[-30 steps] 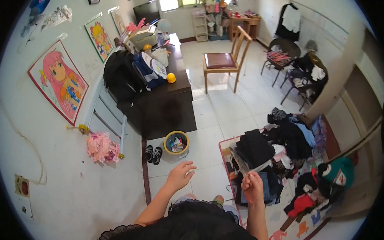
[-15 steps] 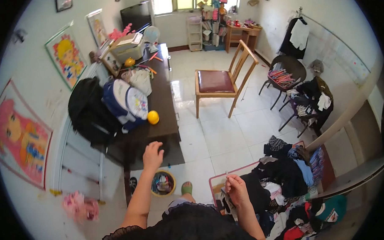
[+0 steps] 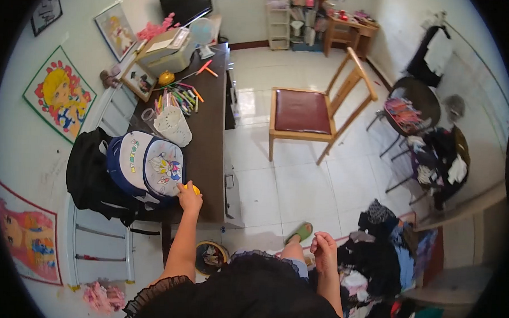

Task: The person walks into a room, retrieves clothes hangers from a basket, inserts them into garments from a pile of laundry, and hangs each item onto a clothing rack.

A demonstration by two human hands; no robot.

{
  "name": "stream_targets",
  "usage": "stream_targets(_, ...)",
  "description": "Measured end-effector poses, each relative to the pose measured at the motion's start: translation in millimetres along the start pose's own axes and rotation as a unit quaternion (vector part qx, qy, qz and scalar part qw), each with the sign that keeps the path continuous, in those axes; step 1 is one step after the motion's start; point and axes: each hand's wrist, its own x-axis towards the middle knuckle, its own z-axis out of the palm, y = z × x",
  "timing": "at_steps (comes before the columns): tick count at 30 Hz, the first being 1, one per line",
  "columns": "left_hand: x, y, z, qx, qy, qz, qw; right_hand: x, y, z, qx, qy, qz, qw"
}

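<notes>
My left hand (image 3: 189, 200) reaches over the desk's near end, its fingers round a small yellow ball (image 3: 196, 190) that they partly cover. Right beside it stands a blue and white school backpack (image 3: 163, 166) with a cartoon print, leaning on a black backpack (image 3: 88, 173). My right hand (image 3: 324, 252) is raised in front of my body, fingers curled and closed; whether anything small is in them cannot be made out. Beyond that hand lies a heap of clothes (image 3: 374, 250).
The dark desk (image 3: 205, 157) carries a white pen holder (image 3: 174, 125), loose markers (image 3: 185, 97) and a small fan (image 3: 203, 33). A wooden chair (image 3: 302, 111) stands on the tiled floor ahead. Near my feet is a round bin (image 3: 224, 253). Chairs with hangers and clothes line the right wall.
I have stepped closer to the desk, and the view has shifted. My left hand has moved from empty air onto the yellow ball. My right hand stays raised and closed.
</notes>
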Motion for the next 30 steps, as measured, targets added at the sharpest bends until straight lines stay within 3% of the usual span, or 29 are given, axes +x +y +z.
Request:
stream_targets(4,11,50,7,0.020,0.035,-0.042,0.998,95,-53,-28,-0.015,-0.020,0.034,0.999)
stream_targets(7,-7,141,0,-0.067,0.031,0.005,0.997,150,-113,-43,-0.048,-0.045,0.046,0.997)
stream_targets(10,-14,271,5,-0.163,0.059,0.167,0.970,210,-170,-63,-0.111,-0.046,0.047,0.992)
stream_targets(14,-33,473,-27,-0.208,-0.063,0.306,0.927,291,-219,-96,-0.221,-0.071,0.051,0.971)
stream_targets(16,-39,552,-30,-0.253,-0.086,0.439,0.858,331,-239,-105,-0.309,-0.065,0.007,0.949)
stream_targets(20,-30,679,-16,-0.284,-0.103,0.542,0.784,401,-288,-131,-0.235,-0.055,-0.049,0.969)
stream_targets(22,-18,737,-5,-0.290,-0.103,0.573,0.760,429,-331,-141,-0.141,-0.115,0.013,0.983)
stream_targets(26,9,856,9,-0.280,-0.139,0.649,0.693,493,-399,-183,-0.132,-0.108,0.026,0.985)
stream_targets(30,34,970,15,-0.237,-0.210,0.704,0.636,548,-470,-217,-0.107,-0.058,-0.028,0.992)
